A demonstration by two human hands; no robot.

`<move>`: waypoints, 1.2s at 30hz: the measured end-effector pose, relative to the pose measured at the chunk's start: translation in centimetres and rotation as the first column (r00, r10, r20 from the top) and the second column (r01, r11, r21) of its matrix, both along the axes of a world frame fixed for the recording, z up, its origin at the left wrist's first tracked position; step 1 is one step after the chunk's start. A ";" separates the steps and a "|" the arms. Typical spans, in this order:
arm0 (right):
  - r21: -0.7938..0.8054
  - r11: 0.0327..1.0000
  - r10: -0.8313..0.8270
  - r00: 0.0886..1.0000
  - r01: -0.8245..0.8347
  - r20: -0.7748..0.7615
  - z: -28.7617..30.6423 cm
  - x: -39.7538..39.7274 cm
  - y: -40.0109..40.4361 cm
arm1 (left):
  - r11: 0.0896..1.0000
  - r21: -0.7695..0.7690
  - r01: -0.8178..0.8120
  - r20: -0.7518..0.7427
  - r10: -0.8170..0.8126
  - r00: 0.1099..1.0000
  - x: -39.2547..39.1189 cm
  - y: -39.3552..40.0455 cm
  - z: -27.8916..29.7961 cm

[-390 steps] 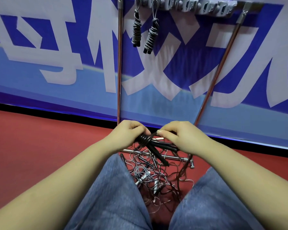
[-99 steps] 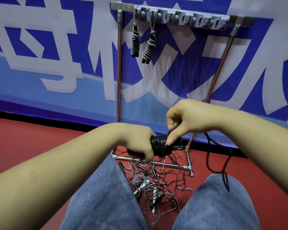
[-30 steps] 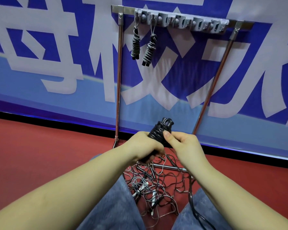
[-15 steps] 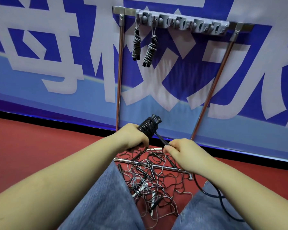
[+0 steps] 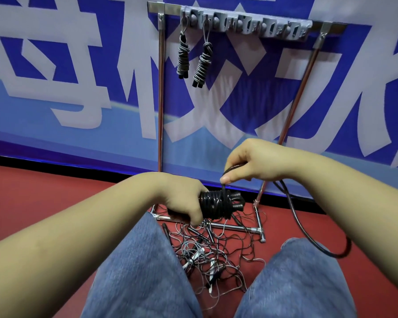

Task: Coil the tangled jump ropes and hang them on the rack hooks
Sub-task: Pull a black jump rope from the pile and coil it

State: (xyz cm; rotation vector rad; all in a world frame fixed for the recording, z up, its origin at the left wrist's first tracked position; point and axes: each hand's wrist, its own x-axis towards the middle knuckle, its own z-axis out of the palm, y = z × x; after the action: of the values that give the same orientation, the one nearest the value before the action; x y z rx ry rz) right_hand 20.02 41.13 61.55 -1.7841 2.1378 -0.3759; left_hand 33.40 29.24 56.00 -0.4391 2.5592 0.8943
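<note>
Black jump rope (image 5: pixel 216 204): your left hand (image 5: pixel 182 200) clamps its wound bundle above your knees, your right hand (image 5: pixel 246 160) pinches the loose tail just above. It looks light, limp and springy, so keep tension; 2 coils (image 5: pixel 193 60) already hang on the rack hooks (image 5: pixel 246 25).

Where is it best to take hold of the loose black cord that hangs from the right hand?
Probably near its lowest bend, from the right side: there the loose black cord sags free above the floor, clear of the wound bundle and the right hand.
</note>
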 end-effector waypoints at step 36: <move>0.072 0.996 0.087 0.828 -0.056 -0.554 -3.9 3.9 0.3 | 0.813 -0.516 -0.270 -0.167 0.214 0.962 -2.4 -0.4 -2.2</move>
State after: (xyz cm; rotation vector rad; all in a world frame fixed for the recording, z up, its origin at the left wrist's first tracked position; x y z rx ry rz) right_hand 23.90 41.38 57.68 -2.1286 2.4017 0.2641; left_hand 30.99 28.88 53.83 -0.9216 2.8747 0.2506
